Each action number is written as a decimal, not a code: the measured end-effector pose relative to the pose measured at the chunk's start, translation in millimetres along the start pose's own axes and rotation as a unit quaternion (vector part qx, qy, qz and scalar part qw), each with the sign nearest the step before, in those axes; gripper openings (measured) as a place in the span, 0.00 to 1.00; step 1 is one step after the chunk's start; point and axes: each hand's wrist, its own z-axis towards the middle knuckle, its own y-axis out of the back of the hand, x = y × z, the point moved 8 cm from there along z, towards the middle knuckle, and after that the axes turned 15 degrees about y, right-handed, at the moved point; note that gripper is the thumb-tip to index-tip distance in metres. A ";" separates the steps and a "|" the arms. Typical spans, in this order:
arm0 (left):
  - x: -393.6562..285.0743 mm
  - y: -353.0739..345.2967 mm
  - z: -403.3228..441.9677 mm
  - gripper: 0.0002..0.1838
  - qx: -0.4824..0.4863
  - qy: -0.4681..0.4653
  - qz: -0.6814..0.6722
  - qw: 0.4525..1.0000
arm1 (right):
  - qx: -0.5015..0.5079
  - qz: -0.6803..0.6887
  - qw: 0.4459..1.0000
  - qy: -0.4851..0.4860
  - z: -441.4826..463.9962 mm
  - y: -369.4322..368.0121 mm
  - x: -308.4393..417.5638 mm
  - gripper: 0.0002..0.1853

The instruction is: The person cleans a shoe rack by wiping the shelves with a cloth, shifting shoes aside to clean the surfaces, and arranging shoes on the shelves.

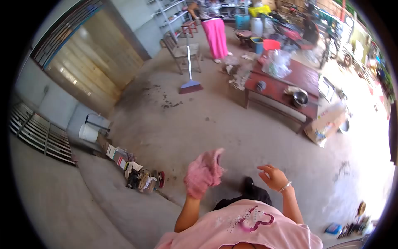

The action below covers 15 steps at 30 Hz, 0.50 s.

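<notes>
A pink cloth [203, 172] with a fuzzy surface is held up in front of my body in my left hand [194, 195]. The cloth covers most of that hand and hides its fingers. My right hand [274, 177], with a bracelet at the wrist, hangs free over the floor, its fingers apart and nothing in them. Between the hands, a dark shoe [248, 182] shows below the pink shirt [248, 224].
Ahead stands a broom [190, 85] near a wooden chair [181, 52]. A low red table [265, 89] bears a metal bowl [300, 98] and plastic bags. Shoes [145, 180] lie by the left wall. A person in a pink skirt [214, 37] stands at the back.
</notes>
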 end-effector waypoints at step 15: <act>212.3 184.5 44.0 0.07 -0.349 0.280 0.495 0.745 | 0.278 -0.041 0.948 0.149 371.8 -107.9 4.3 0.19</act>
